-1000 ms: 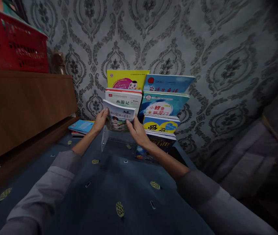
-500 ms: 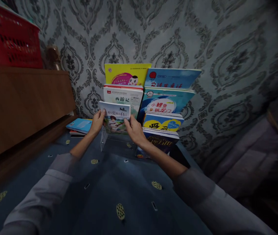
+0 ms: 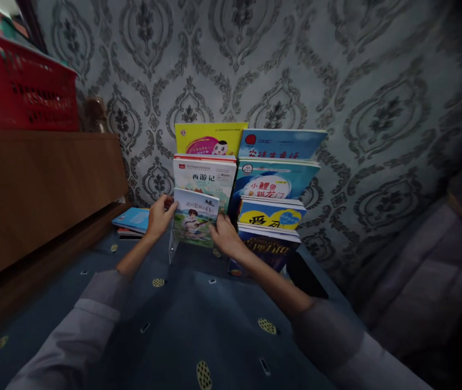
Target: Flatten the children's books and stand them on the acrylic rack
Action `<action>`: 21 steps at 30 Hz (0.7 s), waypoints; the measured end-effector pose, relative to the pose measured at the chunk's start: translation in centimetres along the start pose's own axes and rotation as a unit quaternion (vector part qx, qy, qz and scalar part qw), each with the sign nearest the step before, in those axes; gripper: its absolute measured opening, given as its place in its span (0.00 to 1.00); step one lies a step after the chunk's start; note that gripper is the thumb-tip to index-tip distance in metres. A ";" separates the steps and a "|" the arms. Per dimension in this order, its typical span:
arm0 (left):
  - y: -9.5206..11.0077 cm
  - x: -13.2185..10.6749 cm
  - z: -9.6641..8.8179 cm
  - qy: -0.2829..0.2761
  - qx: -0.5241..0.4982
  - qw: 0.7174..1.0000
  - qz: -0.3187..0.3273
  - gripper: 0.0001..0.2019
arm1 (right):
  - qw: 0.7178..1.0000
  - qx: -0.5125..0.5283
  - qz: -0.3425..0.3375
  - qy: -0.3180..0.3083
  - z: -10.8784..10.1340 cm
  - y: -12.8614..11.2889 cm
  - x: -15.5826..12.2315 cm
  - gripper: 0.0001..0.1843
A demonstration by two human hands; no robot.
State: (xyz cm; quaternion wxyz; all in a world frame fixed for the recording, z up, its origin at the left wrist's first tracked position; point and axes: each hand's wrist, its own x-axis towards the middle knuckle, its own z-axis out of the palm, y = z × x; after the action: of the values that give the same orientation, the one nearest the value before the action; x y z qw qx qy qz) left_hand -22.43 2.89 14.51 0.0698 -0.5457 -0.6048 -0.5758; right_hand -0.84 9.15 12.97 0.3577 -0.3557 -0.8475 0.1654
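Note:
Both my hands hold a small white and green picture book (image 3: 195, 218) upright in the front left slot of a clear tiered book stand (image 3: 173, 244). My left hand (image 3: 158, 216) grips the book's left edge near the top. My right hand (image 3: 223, 238) grips its lower right corner. Behind it in the left column stand a white book (image 3: 206, 176) and a yellow book (image 3: 210, 138). The right column holds several blue and yellow books (image 3: 273, 181), the front one dark (image 3: 271, 250).
The stand sits on a dark blue patterned cloth (image 3: 198, 319) against a grey damask wall. A flat pile of books (image 3: 133, 220) lies to the left by a wooden board (image 3: 39, 189). A red plastic crate (image 3: 15, 86) rests on top of it. Grey fabric lies at right.
The book in my hands has gone down into the front left slot of the stand, and both hands have lowered with it.

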 end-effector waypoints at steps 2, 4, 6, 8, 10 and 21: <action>-0.1 -0.2 0.1 -0.006 0.010 1.000 -0.009 0.06 | 1.000 0.004 -0.015 0.009 0.2 0.3 -0.6 0.20; -0.2 -0.3 0.3 -0.006 0.014 1.000 -0.007 0.06 | 0.999 0.017 -0.023 0.018 0.6 0.5 -1.3 0.23; -0.3 -0.3 0.4 -0.005 0.017 1.000 -0.004 0.06 | 0.999 0.034 -0.025 0.023 1.0 0.5 -1.8 0.25; -0.4 -0.3 0.4 -0.007 0.023 1.000 -0.001 0.06 | 0.999 0.044 -0.018 0.019 1.3 0.4 -2.2 0.26; -0.4 -0.3 0.4 -0.012 0.030 0.999 0.002 0.07 | 0.999 0.047 -0.005 0.007 1.3 0.2 -2.4 0.26; 0.1 -0.4 0.4 -0.022 0.099 0.995 0.004 0.08 | 0.999 0.045 -0.004 0.007 1.1 0.1 -2.1 0.27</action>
State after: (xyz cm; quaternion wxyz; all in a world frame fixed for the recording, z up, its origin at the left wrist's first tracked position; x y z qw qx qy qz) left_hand -21.99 2.93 14.09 0.1123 -0.5507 -0.6581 -0.5010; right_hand -0.52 7.67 11.15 0.3799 -0.3371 -0.8380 0.1993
